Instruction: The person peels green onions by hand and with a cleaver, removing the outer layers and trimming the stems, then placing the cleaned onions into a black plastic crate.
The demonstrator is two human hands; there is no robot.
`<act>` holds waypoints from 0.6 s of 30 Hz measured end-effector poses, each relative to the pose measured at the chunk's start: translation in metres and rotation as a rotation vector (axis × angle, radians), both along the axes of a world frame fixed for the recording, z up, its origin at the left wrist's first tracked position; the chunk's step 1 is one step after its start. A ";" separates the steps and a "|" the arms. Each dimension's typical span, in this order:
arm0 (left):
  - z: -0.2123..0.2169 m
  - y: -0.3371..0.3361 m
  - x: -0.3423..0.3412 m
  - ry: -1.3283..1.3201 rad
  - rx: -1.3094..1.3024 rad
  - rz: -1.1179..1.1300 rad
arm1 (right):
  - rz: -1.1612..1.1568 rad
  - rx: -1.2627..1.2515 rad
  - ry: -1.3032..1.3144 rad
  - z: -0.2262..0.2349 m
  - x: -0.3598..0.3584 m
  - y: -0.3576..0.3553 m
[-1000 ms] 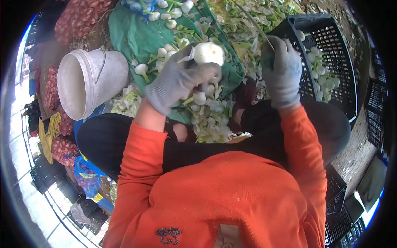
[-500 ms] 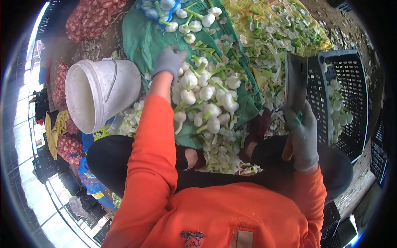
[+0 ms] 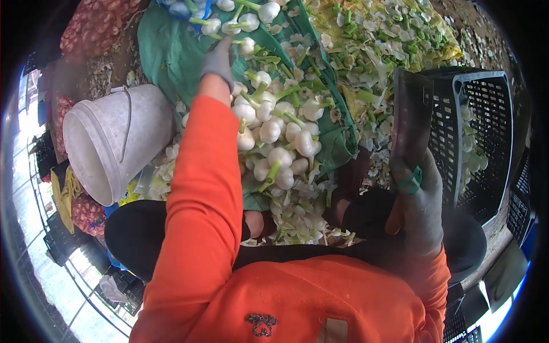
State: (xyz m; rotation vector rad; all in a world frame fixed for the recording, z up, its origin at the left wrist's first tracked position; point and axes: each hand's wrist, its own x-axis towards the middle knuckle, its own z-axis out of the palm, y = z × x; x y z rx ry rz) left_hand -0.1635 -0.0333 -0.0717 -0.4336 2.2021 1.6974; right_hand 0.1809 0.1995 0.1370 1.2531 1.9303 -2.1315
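Note:
My left hand (image 3: 218, 62), in a grey glove, reaches out over the green sheet (image 3: 166, 48). Its fingers stretch toward a garlic bulb (image 3: 246, 46) and the stems near it; whether they touch is hard to tell. Under and right of my left wrist lies a heap of white garlic bulbs (image 3: 270, 131) with cut green stems. My right hand (image 3: 424, 206), gloved too, is closed round the wooden handle of a cleaver (image 3: 413, 108). The broad dark blade points away from me, and a green band (image 3: 410, 180) shows at my fingers.
On the left a white bucket (image 3: 143, 117) lies tilted, its mouth toward me. A black crate (image 3: 501, 128) holding garlic stands at the right, close to the blade. Peelings and stem ends (image 3: 389, 40) cover a yellow sheet at the far right. Net sacks of bulbs (image 3: 94, 26) lie far left.
My left hand has moved away from me, from beside the heap to the bulbs farther up the sheet, and its fingers have straightened. My right hand keeps the cleaver. The whole view has shifted slightly.

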 end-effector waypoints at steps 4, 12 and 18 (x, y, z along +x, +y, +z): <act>0.048 0.028 0.054 -0.121 0.722 0.186 | -0.011 -0.013 0.049 0.003 0.012 0.003; 0.093 0.041 0.096 -0.565 1.390 -0.074 | 0.067 0.095 0.103 0.019 0.024 0.001; 0.155 0.091 0.159 -0.278 1.175 -0.140 | 0.024 0.145 0.207 0.012 0.036 0.009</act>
